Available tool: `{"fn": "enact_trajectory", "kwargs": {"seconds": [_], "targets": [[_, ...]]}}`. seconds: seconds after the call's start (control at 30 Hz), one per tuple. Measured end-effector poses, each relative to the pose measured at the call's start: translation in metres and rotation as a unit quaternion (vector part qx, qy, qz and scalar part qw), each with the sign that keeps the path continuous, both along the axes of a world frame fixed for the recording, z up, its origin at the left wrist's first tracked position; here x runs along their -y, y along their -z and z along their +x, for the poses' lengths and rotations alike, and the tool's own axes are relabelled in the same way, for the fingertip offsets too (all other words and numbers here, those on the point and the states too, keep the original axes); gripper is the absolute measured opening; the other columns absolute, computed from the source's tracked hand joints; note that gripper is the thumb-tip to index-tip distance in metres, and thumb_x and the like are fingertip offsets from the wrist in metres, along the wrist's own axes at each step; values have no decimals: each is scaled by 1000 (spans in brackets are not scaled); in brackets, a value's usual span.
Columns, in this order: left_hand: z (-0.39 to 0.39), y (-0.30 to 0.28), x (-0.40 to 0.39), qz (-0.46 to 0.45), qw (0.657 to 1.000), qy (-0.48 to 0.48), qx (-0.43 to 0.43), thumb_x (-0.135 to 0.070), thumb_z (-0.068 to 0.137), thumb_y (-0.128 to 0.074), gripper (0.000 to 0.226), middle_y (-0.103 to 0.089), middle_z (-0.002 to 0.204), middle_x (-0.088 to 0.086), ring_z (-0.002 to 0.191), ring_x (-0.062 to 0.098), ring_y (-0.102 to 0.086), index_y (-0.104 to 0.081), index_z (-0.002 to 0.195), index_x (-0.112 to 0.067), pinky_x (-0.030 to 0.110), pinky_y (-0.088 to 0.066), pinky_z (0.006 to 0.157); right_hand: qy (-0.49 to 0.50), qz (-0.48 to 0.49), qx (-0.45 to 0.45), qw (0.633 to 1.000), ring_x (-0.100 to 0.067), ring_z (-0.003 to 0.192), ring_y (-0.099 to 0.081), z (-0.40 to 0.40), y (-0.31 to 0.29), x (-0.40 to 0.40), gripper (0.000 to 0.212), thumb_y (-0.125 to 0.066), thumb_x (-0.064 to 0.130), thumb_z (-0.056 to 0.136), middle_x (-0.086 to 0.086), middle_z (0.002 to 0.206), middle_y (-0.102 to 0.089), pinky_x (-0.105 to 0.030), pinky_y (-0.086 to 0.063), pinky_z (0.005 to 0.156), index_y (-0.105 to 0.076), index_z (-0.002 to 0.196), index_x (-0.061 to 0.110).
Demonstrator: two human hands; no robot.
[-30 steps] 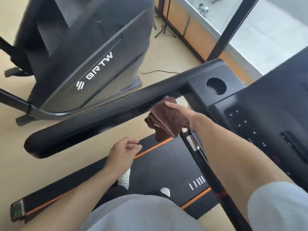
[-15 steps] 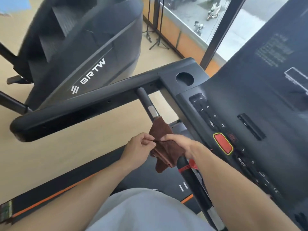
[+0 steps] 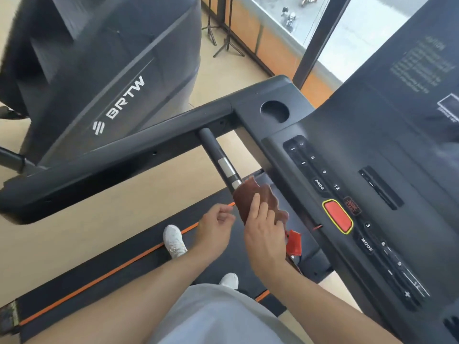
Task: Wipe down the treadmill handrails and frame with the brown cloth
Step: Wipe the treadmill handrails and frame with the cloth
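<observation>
The right hand (image 3: 265, 234) lies over the brown cloth (image 3: 250, 198), its fingers (image 3: 255, 202) nearly straight and pressing the cloth onto the inner bar (image 3: 218, 157) of the treadmill; whether the thumb curls under the bar cannot be told. The cloth wraps the bar just beyond those fingers, with a ruffled edge spilling toward the console (image 3: 347, 194). Past the cloth the bar shows a silver sensor band (image 3: 227, 167) and runs up to meet the side handrail (image 3: 111, 162).

The left hand (image 3: 214, 222) hovers just left of the cloth, fingers loosely curled, holding nothing and not touching the bar.

Right of the right hand sit a red clip (image 3: 294, 243) and, on the console, a red stop button (image 3: 337, 216) among number keys. A cup hole (image 3: 274, 111) lies beyond. Below the hands are the belt (image 3: 124, 256) with its orange stripe and two white shoes (image 3: 175, 240). A black machine marked BRTW (image 3: 119, 105) stands behind the handrail, with tripod legs (image 3: 228, 45) on the floor by the window.
</observation>
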State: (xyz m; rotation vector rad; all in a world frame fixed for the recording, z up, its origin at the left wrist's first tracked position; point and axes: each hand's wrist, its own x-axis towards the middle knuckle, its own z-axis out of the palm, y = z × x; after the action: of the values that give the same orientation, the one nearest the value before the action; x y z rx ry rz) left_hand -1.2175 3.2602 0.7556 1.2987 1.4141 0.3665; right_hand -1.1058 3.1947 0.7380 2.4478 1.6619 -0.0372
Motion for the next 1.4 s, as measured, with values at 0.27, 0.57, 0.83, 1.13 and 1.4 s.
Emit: {"fn": "enact_trajectory", "kwargs": {"seconds": [0.27,0.57,0.83,1.13,1.4], "targets": [[-15,-11,-81,27,997,-73,8,-12,94,-59,10,-68,96,-15,90,-6,-61,-62,98,-20,7,-43,70,-27,61,-49,997,-23,95,-65,-9,-4,-141,70,-56,28,95,-9,113,-58,-32,-48,58,-30,153,0],[-66,-7,-137,-40,997,-1,-62,-5,87,-55,18,-76,88,-12,93,13,-71,-66,89,-20,36,-55,86,118,53,-310,942,-40,104,-65,0,-22,-224,54,-41,68,99,-15,113,-69,-41,-41,77,-47,110,16],[-74,-38,-145,16,994,93,-51,-6,87,-57,18,-75,83,-12,83,5,-71,-68,86,-19,27,-53,82,315,-65,-705,633,-22,77,-78,31,-52,-216,60,-59,71,89,-6,92,-80,-29,-57,71,-71,107,15],[-79,-43,-72,2,998,51,-22,-10,83,-71,11,-77,83,-1,85,17,-70,-71,85,-21,40,-56,88,312,-137,-705,622,-23,94,-77,51,-48,-102,57,-74,54,85,-7,107,-80,-27,-59,74,-70,123,12],[-33,-30,2,-5,999,27,15,-17,86,-69,13,-72,97,-7,87,18,-67,-67,92,-29,32,-51,68,223,-127,-582,772,-27,96,-75,59,-37,-32,41,-87,35,76,-6,102,-80,-41,-59,96,-73,110,16]]}}
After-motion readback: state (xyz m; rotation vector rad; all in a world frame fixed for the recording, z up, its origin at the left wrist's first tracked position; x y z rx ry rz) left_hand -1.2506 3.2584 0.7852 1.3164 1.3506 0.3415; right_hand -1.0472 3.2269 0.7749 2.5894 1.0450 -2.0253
